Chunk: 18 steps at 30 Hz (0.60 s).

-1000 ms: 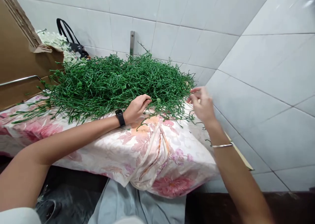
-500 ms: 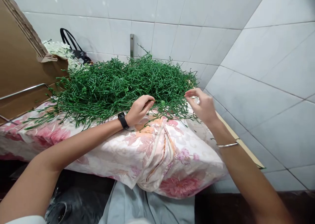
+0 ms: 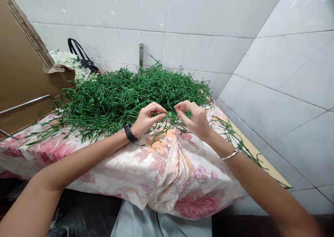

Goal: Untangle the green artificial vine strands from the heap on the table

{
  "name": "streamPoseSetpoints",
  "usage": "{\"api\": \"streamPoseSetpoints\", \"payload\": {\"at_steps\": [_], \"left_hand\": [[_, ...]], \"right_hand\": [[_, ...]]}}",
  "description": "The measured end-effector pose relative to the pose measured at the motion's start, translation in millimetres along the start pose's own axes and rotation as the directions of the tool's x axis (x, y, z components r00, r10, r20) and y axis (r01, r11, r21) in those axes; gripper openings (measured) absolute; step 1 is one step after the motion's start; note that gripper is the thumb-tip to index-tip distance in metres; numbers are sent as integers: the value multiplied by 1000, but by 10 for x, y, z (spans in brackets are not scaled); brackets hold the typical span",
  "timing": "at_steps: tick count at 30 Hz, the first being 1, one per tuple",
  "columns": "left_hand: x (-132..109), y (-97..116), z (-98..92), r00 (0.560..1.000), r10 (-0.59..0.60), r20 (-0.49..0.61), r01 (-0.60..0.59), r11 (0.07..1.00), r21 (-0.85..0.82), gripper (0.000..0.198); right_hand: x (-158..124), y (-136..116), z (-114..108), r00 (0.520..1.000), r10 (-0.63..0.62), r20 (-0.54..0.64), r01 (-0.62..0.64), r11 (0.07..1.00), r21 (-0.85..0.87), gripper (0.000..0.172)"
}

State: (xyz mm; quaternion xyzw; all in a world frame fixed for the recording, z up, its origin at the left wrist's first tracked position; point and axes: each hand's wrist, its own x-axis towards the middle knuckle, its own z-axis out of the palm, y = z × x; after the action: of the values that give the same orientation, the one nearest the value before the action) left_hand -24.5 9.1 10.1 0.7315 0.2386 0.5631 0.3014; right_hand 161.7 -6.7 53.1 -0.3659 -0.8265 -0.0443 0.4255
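A big heap of thin green artificial stems (image 3: pixel 122 94) lies on a table covered with a pink floral cloth (image 3: pixel 156 167). My left hand (image 3: pixel 147 119), with a black watch on its wrist, pinches a green stem at the heap's near edge. My right hand (image 3: pixel 194 120), with a silver bangle on its wrist, is curled close beside it, fingertips pinched on the same tangle of stems. A few loose green stems (image 3: pixel 237 143) trail along the table's right side.
A brown cardboard box (image 3: pixel 23 70) stands at the left with a metal rail (image 3: pixel 26 103) across it. White flowers (image 3: pixel 65 61) and a black bag (image 3: pixel 83 61) sit behind. White tiled walls close in the back and right. Grey fabric (image 3: pixel 146 223) hangs below the table.
My right hand has moved left from the heap's right edge to meet my left hand. Loose stems now trail along the right side. The camera has shifted slightly.
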Motion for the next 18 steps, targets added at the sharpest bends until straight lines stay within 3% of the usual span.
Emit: {"api": "streamPoseSetpoints", "payload": {"at_steps": [6, 11, 18], "left_hand": [[-55, 33, 53, 998, -66, 18, 67, 995, -76, 18], [-65, 41, 63, 993, -117, -12, 114, 984, -139, 19], [-49, 63, 74, 987, -157, -41, 148, 975, -163, 21]], "right_hand": [[-131, -90, 184, 986, -30, 166, 3, 987, 160, 10], [-116, -110, 201, 985, -10, 170, -24, 981, 194, 12], [-154, -103, 272, 977, -63, 205, 34, 989, 142, 10]]}}
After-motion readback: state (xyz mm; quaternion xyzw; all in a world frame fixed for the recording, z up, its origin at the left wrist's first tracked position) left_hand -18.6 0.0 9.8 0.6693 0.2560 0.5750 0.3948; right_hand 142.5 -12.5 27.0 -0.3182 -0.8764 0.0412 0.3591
